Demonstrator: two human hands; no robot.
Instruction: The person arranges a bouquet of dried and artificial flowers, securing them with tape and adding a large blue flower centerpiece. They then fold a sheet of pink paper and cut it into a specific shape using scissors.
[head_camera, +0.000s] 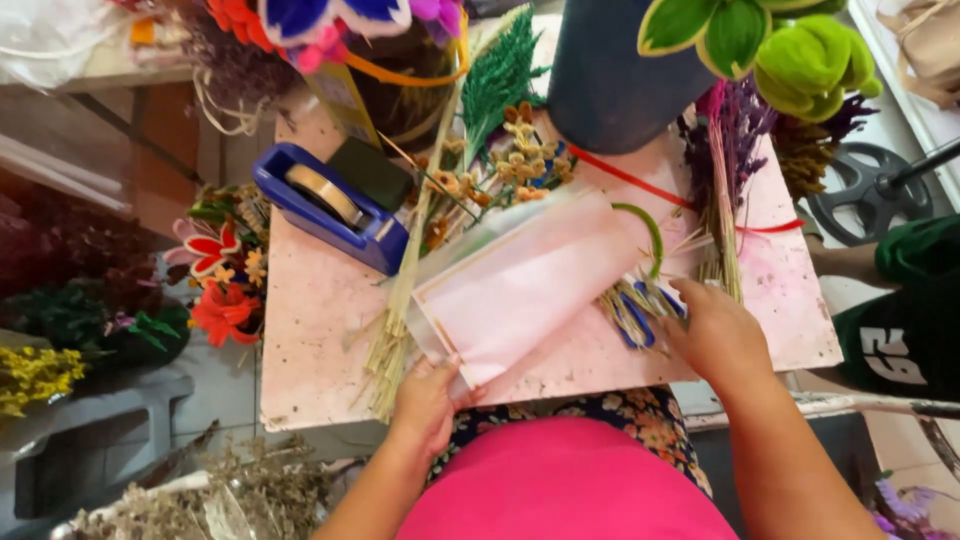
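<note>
At the centre of a pink bench (310, 350), the left hand (425, 400) is pinching the six-o'clock edge of a half-rolled pink wrapping sheet (520, 290) while the right hand (715, 330), grip closed, is pressing blue scissors (635, 318) at three o'clock, dried stems (500, 170) lying unwrapped at twelve.

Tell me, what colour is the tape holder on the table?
The tape dispenser is blue, seen in the head view.
</note>
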